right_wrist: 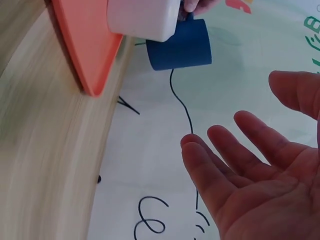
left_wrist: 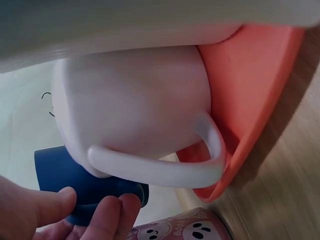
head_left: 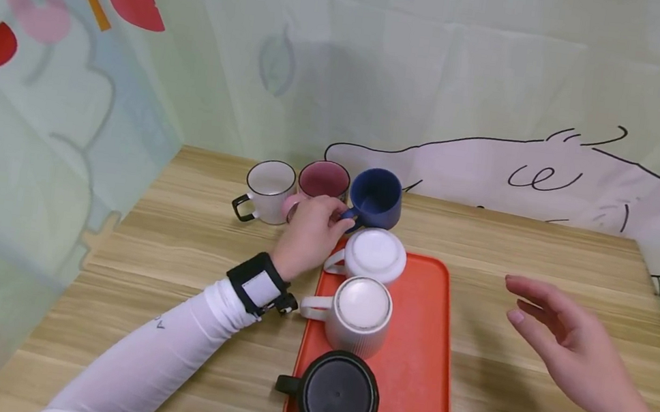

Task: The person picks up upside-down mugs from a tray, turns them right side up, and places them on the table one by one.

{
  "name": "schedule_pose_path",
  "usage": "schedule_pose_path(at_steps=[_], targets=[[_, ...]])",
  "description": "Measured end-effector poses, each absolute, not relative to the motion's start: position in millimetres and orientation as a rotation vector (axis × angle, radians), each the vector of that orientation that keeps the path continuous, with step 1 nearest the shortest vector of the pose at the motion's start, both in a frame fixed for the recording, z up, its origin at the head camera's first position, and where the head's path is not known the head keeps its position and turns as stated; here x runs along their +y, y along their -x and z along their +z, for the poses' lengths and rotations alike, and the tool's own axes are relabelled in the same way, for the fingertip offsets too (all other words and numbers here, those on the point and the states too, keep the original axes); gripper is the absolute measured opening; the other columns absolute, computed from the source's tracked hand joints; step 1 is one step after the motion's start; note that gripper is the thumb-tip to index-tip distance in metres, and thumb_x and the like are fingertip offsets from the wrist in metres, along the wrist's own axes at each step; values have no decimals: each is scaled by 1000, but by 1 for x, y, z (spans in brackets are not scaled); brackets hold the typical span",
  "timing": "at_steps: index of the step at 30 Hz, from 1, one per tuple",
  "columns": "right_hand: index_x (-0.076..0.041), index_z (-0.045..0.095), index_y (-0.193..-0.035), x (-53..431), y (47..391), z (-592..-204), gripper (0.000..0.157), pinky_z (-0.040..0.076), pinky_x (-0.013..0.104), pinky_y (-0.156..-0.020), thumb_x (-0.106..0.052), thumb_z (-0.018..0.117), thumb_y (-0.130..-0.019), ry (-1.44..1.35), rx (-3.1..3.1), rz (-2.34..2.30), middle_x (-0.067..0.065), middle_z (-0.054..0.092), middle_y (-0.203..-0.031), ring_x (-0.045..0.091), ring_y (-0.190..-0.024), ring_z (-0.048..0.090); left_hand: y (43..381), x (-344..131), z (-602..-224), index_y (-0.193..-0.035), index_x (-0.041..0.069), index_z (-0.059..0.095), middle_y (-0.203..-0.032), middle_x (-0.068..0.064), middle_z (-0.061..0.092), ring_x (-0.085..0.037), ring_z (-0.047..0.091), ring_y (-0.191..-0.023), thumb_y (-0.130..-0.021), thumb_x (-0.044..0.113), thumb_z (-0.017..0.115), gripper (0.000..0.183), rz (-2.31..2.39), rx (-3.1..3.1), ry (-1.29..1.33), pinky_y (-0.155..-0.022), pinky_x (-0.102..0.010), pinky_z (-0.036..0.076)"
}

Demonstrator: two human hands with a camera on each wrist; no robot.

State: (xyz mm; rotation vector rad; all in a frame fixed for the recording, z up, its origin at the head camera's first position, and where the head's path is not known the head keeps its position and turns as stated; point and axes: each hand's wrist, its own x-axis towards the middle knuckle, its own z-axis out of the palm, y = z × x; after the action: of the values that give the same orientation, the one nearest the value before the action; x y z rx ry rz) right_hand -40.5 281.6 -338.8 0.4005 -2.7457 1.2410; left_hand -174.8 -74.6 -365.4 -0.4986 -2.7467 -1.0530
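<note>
My left hand (head_left: 314,235) pinches the handle of a dark blue mug (head_left: 377,198), which has its opening upward. In the right wrist view, backdrop shows between the blue mug (right_wrist: 182,45) and the tabletop, so it is off the table. Just in front, a white mug (head_left: 376,256) sits upside down at the far end of an orange tray (head_left: 417,354). Nearer on the tray are a ribbed white mug (head_left: 361,313) and a black mug (head_left: 339,398), both upside down. My right hand (head_left: 572,346) hovers right of the tray, fingers loosely bent, holding nothing.
A pink mug (head_left: 325,178) stands upright behind my left hand, partly hidden by it. To its left is a white mug with a black handle (head_left: 270,188), also upright. All rest on a wooden table (head_left: 205,218), with a printed cloth backdrop (head_left: 475,79) behind.
</note>
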Motion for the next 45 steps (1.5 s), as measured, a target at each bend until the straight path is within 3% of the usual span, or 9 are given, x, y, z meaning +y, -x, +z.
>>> schedule_pose_path(at_steps=[4, 13, 26, 35, 45], targets=[[-18, 56, -139, 285, 39, -340, 48, 38, 8, -95, -12, 70, -93, -491, -2744, 1090, -2, 57, -136, -3, -122, 50, 175, -73, -367, -108, 2, 71, -94, -6, 67, -17, 59, -83, -94, 17, 70, 21, -1027, -2735, 511, -74, -28, 51], [-22, 53, -142, 286, 33, -347, 59, 25, 6, -101, -18, 76, -88, -660, -2781, 791, 2, 49, -145, 13, -131, 43, 174, -70, -373, -106, 2, 71, -94, -7, 68, -19, 58, -85, -94, 14, 69, 17, -992, -2710, 506, -74, -31, 48], [-24, 52, -144, 285, 27, -354, 60, 23, 5, -102, -20, 76, -89, -680, -2805, 750, 1, 48, -146, 18, -132, 45, 176, -67, -380, -109, 1, 69, -100, -9, 68, -21, 62, -90, -95, 12, 66, 18, -958, -2737, 478, -85, -34, 53], [-25, 50, -145, 285, 23, -355, 64, 26, 6, -101, -18, 76, -88, -699, -2807, 770, -2, 46, -147, 10, -133, 42, 177, -63, -384, -112, 1, 69, -102, -10, 70, -21, 65, -90, -96, 13, 66, 21, -938, -2748, 473, -84, -34, 54], [-27, 49, -146, 287, 19, -356, 65, 23, 3, -99, -23, 77, -88, -696, -2827, 672, -1, 43, -149, 22, -130, 47, 177, -61, -387, -118, 2, 69, -108, -10, 70, -20, 65, -94, -97, 14, 64, 24, -925, -2772, 458, -88, -34, 54]])
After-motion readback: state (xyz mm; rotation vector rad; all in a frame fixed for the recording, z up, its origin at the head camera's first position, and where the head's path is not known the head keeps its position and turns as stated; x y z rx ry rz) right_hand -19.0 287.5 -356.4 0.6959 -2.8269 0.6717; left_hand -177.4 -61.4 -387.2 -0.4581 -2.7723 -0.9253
